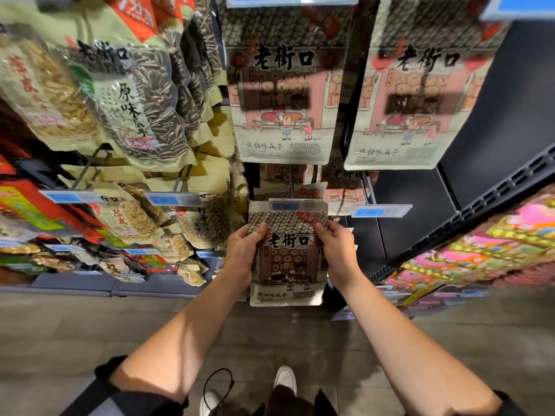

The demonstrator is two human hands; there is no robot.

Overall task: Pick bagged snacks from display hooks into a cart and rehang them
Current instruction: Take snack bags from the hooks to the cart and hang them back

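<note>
Both hands hold one flat beige snack bag printed with a tiled roof and a brown shopfront (286, 259) at its upper sides: the left hand (241, 250) has its fingers curled round the left edge, the right hand (333, 246) pinches the right edge. The bag's top sits just under a clear price-tag holder with a blue label (297, 204) at the end of a display hook. Larger bags of the same design (282, 94) hang above.

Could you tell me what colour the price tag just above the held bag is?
Blue on a clear holder, head view.
</note>
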